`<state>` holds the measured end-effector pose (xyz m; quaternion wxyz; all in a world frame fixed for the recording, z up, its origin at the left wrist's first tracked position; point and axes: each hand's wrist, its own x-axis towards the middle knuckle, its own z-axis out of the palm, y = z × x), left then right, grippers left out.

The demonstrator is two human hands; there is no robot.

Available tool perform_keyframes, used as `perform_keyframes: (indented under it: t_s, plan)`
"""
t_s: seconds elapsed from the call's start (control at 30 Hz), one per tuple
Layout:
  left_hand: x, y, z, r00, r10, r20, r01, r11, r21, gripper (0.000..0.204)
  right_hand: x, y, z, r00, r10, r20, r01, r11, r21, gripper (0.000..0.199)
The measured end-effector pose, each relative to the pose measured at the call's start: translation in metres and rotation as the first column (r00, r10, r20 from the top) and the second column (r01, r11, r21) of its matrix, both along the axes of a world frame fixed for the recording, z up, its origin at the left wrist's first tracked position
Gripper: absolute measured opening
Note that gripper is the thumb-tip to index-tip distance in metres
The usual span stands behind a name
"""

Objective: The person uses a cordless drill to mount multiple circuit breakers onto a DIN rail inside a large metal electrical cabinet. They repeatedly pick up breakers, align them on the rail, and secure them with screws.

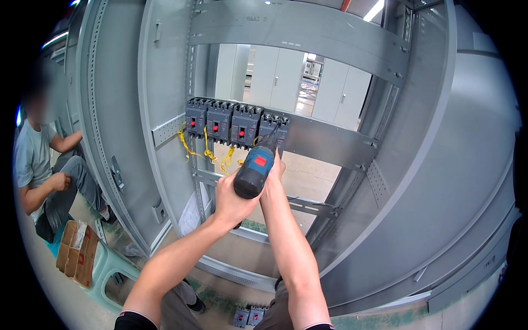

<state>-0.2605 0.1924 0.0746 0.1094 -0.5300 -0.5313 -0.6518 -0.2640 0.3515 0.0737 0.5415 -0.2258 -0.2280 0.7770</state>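
Observation:
A blue and black power drill [254, 175] points away from me at the rightmost circuit breaker [281, 124] in a row on a metal crossbar. My left hand [234, 198] is closed round the drill's handle, below its body. Against the right side of the drill's front is my right hand [276, 169]; most of its fingers are hidden, so their grip cannot be made out. The drill's tip meets the upper part of that breaker. To its left sit further dark grey breakers [246, 126] with red switches. Yellow wires [209, 153] hang beneath them.
Around me stands a grey metal cabinet frame [159, 104], with a lower crossbar [308, 207]. More breakers [248, 316] lie on the floor by my feet. At left, a cardboard box [77, 253] rests on a green stool [113, 269]; a person [41, 165] sits beyond.

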Motion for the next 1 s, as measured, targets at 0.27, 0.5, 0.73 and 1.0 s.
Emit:
perform_keyframes:
  t_s: [0.27, 0.5, 0.73, 1.0]
  plan:
    - [0.0, 0.0, 0.003, 1.0, 0.002, -0.007, -0.002, 1.0, -0.002, 0.02, -0.006, 0.0, -0.007, 0.999, -0.028, 0.035, 0.026, 0.998, 0.063, 0.034]
    - [0.001, 0.003, 0.009, 0.998, 0.014, -0.063, -0.014, 1.0, 0.009, 0.02, -0.009, 0.014, -0.017, 0.997, 0.022, -0.08, -0.019, 0.999, 0.039, 0.034]
    - [-0.002, 0.003, 0.015, 0.999, -0.016, -0.047, 0.018, 0.999, 0.04, 0.019, 0.002, -0.011, 0.013, 1.0, 0.008, -0.016, -0.007, 0.999, 0.048, 0.034]
    - [-0.01, -0.003, 0.015, 0.998, -0.06, -0.027, 0.06, 0.998, -0.033, 0.019, 0.004, -0.019, 0.018, 1.0, -0.028, 0.009, 0.028, 0.999, 0.026, 0.034]
